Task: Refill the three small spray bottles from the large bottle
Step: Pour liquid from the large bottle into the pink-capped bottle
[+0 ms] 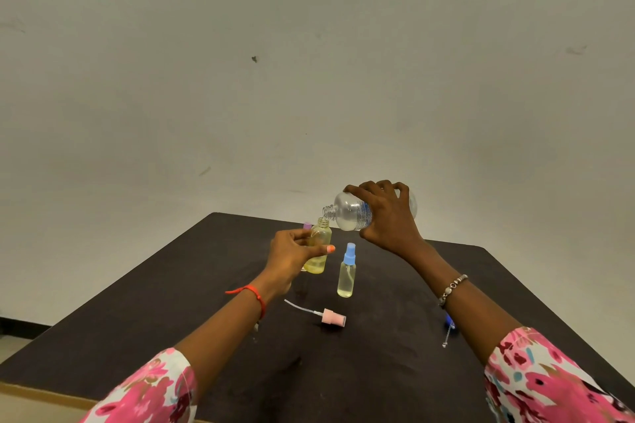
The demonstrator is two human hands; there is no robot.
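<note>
Pink floral sleeves (549, 378), dark brown table (395, 371), yellowish bottles (346, 280), pink sprayer (332, 317), blue cap (350, 254).

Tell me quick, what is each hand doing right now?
Left hand: closed, holding the uncapped yellow spray bottle.
Right hand: closed, holding the large bottle, tipped with its mouth over the yellow one's neck.

Your wear, item by item:
- Your left sleeve (147, 391): white cloth printed with large pink and magenta flowers, loose at the hem, the forearm bare below it.
- Your left wrist: a thin red thread band (256, 295), with one loose end sticking out sideways.
- Your left hand (292, 254): thumbnail (330, 248) painted orange-coral.
- Your right sleeve (549, 381): the same floral print, pink and dark red blooms with small teal-blue flecks on white.
- Your right wrist: a silvery beaded bracelet (452, 288), one bead larger and rounded.
</note>
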